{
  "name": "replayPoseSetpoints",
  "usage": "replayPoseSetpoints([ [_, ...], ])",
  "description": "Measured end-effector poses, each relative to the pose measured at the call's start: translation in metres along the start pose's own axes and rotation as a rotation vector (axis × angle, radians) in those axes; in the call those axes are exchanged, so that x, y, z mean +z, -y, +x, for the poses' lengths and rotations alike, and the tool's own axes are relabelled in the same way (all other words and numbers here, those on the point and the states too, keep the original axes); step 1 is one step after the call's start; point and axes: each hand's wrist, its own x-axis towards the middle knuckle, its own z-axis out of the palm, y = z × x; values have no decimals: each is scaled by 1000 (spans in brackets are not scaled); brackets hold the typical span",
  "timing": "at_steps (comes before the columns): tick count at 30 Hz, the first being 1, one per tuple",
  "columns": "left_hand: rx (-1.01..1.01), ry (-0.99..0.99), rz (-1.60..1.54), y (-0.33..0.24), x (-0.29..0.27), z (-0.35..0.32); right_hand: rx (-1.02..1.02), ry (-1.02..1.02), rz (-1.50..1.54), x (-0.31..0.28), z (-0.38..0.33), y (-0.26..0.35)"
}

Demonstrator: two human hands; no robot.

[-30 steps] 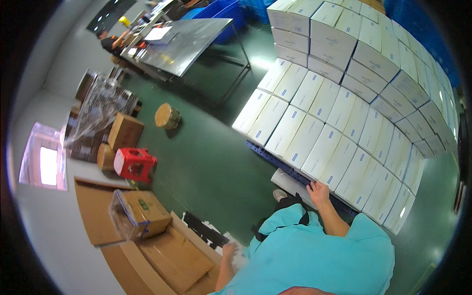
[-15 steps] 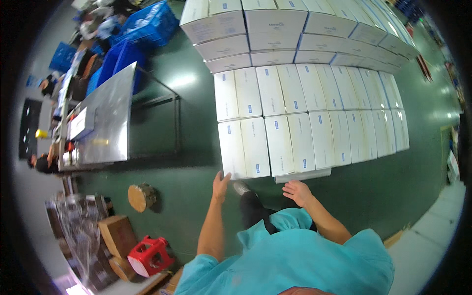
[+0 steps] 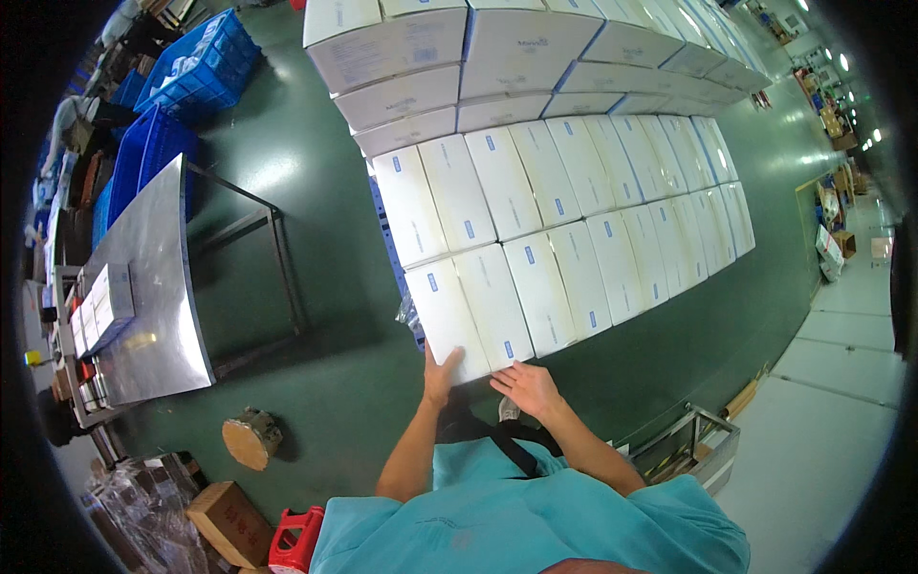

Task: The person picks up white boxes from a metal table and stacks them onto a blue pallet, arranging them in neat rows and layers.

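White oblong cartons (image 3: 559, 263) with small blue labels stand tightly side by side in two rows before me. At the nearest left corner of this block is a carton (image 3: 449, 301) that my left hand (image 3: 440, 378) touches. Its thumb lies over the top edge and its fingers stretch up along the side. My right hand (image 3: 529, 387) has its fingers extended, with the tips at the near edge of the front cartons. Both palms are partly hidden from view. Blue pallet edges (image 3: 387, 239) show along the block's left side.
Behind the low rows rises a higher stack of white cartons (image 3: 382, 53). A metal table (image 3: 158, 297) stands left, with blue crates (image 3: 206, 77) beyond it. A round stool (image 3: 251, 438), a brown box (image 3: 229, 521) and a red stool (image 3: 296, 540) are lower left. A metal frame (image 3: 708, 445) stands right.
My right hand has moved left to the near carton edge. My left hand now presses closer on the corner. The view has turned, and a white strip jutting at the near edge no longer shows.
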Motion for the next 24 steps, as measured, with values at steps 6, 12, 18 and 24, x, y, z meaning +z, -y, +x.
replayPoseSetpoints([
  [6,8,25,50,-1,-1,1,-128,-439,-79,-44,-27,61],
  [12,32,-22,384,-23,1,-2,-265,-215,-59,-37,-17,99],
  [18,93,-271,780,-39,23,-15,-156,-95,-247,-66,-33,114],
  [24,-20,-368,819,-13,26,-33,-94,-143,-314,-80,-50,109],
])
